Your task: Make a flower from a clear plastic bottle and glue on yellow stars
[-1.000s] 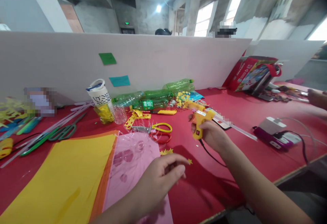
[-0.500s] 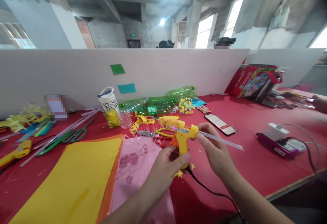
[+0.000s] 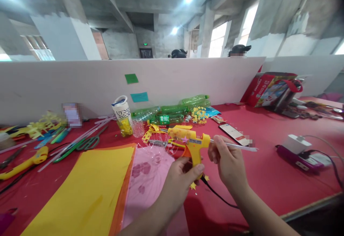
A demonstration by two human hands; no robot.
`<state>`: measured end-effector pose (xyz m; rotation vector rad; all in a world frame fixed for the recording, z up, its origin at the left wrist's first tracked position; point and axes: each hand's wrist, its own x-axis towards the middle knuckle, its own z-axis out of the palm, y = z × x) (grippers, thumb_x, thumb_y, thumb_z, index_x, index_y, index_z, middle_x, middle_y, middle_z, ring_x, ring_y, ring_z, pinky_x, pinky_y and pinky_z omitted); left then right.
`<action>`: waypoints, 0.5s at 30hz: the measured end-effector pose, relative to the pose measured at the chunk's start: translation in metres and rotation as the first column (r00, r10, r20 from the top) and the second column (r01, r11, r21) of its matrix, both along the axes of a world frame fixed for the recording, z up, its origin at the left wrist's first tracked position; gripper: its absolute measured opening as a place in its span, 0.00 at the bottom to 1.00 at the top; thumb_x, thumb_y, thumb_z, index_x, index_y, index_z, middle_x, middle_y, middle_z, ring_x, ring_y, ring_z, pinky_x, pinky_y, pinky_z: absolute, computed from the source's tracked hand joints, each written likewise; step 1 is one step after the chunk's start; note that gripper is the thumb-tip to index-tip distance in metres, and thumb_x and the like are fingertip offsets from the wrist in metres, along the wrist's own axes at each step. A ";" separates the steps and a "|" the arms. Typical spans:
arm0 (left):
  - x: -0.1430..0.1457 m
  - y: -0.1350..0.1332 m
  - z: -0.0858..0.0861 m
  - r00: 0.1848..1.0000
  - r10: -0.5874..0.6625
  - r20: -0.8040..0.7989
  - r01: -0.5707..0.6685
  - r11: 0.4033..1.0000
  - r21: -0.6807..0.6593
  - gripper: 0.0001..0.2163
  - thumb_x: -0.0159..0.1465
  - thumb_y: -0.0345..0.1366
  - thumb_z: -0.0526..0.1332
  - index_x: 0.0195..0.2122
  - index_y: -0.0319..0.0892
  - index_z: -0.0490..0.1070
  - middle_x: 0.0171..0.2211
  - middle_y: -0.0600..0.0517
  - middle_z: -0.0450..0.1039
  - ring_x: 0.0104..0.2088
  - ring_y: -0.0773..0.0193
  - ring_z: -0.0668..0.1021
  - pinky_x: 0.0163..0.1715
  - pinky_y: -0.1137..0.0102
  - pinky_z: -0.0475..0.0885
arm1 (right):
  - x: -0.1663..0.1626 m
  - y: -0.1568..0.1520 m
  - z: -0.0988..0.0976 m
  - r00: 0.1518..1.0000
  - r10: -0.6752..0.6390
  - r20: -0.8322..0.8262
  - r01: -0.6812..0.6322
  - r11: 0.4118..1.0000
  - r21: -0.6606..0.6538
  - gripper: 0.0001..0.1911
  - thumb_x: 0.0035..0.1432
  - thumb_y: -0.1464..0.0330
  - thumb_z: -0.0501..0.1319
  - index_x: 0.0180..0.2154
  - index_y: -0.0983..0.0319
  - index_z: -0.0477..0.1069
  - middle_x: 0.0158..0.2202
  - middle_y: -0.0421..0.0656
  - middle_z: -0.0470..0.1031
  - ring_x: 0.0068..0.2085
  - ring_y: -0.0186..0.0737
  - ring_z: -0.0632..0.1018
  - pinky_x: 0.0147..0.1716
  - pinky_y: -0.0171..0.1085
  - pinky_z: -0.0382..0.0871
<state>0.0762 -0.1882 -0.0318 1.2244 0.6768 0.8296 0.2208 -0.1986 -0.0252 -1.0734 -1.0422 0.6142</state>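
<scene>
My left hand (image 3: 185, 177) is wrapped round the handle of a yellow glue gun (image 3: 197, 151), whose nozzle points left. A clear glue stick (image 3: 243, 147) juts from the gun's rear, and my right hand (image 3: 228, 159) pinches it close behind the gun. A black cord runs from the bottom of the handle toward the right. Beneath the gun lie small yellow stars (image 3: 192, 185) on the red table (image 3: 258, 178). Pink plastic wrapping (image 3: 153, 189) lies left of my left hand, beside yellow sheets (image 3: 80, 185) with orange ones under them.
Green plastic bottles (image 3: 172, 109) lie against the white partition (image 3: 188, 80). A white cup (image 3: 120, 107), scissors (image 3: 90, 142) and a second glue gun (image 3: 27, 164) are on the left. To the right are a phone (image 3: 233, 135) and a purple power strip (image 3: 298, 160).
My right hand has closed its fingers on the glue stick, a little behind the gun. My left hand keeps its grip on the gun. The whole view has shifted slightly.
</scene>
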 end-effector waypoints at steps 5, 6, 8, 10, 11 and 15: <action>-0.001 0.002 0.002 1.000 0.026 0.000 -0.026 1.000 0.006 0.14 0.57 0.41 0.63 0.41 0.39 0.72 0.30 0.52 0.70 0.30 0.66 0.71 0.32 0.70 0.67 | -0.005 0.001 -0.005 0.956 0.276 -0.100 -0.281 0.959 -0.037 0.11 0.54 0.58 0.62 0.36 0.57 0.71 0.28 0.39 0.70 0.30 0.36 0.71 0.31 0.35 0.67; 0.001 0.001 0.001 1.000 0.022 -0.006 -0.022 1.000 0.013 0.14 0.57 0.40 0.63 0.41 0.38 0.72 0.30 0.52 0.71 0.31 0.65 0.71 0.32 0.70 0.67 | -0.006 0.000 -0.006 0.922 0.365 -0.132 -0.377 0.923 -0.079 0.14 0.52 0.59 0.64 0.40 0.57 0.71 0.30 0.39 0.71 0.32 0.37 0.73 0.33 0.36 0.68; 0.005 0.000 0.000 1.000 -0.006 -0.016 0.007 1.000 0.030 0.14 0.57 0.40 0.62 0.42 0.37 0.72 0.29 0.52 0.71 0.30 0.65 0.72 0.32 0.69 0.68 | -0.008 -0.003 -0.009 0.839 0.496 -0.223 -0.535 0.827 -0.172 0.16 0.52 0.61 0.65 0.43 0.58 0.72 0.32 0.40 0.73 0.34 0.39 0.74 0.36 0.38 0.68; 0.008 -0.002 0.001 0.997 -0.069 -0.035 0.071 0.996 0.062 0.14 0.59 0.39 0.60 0.44 0.37 0.72 0.30 0.51 0.72 0.31 0.64 0.73 0.33 0.69 0.68 | -0.008 -0.006 -0.011 0.800 0.519 -0.300 -0.589 0.777 -0.224 0.14 0.53 0.62 0.64 0.41 0.60 0.74 0.33 0.42 0.75 0.35 0.40 0.75 0.39 0.39 0.69; 0.008 -0.002 0.002 0.993 -0.103 -0.055 0.107 0.991 0.085 0.15 0.59 0.38 0.60 0.46 0.37 0.71 0.32 0.50 0.73 0.32 0.63 0.74 0.33 0.69 0.69 | -0.006 -0.006 -0.010 0.801 0.506 -0.322 -0.584 0.779 -0.228 0.13 0.53 0.63 0.64 0.40 0.60 0.74 0.34 0.43 0.76 0.36 0.41 0.75 0.39 0.40 0.68; -0.007 0.003 0.003 0.945 -0.037 -0.325 0.137 0.948 0.289 0.18 0.58 0.37 0.61 0.50 0.42 0.68 0.44 0.48 0.72 0.40 0.61 0.74 0.38 0.68 0.69 | 0.012 0.004 -0.002 0.845 0.456 -0.280 -0.512 0.842 -0.172 0.09 0.52 0.67 0.64 0.37 0.60 0.75 0.36 0.43 0.77 0.34 0.39 0.76 0.34 0.37 0.69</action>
